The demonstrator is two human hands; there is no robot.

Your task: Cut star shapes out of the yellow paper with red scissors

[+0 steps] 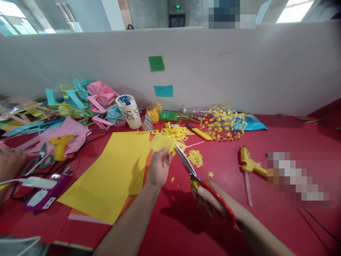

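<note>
My left hand [159, 166] pinches a small piece of yellow paper [162, 142] above the table. In my right hand [209, 199] is a pair of scissors [217, 197] with red and yellow handles; the blade tips touch or nearly touch the paper's right edge. A pile of cut yellow paper stars [195, 158] lies just beyond the blades, with a single star [211, 174] to its right. Behind the held piece are heaped yellow paper scraps [177, 132]. Large yellow sheets [117, 163] lie left of my left hand, over orange and pink ones.
A yellow glue gun [249, 161] rests at right; another glue gun [60, 145] and a purple power strip [48, 192] are at left. Further back stand a paper cup [130, 112], a utility knife [198, 132] and a star-covered clear wrap [222, 121]. Another person's hand [10, 161] shows far left.
</note>
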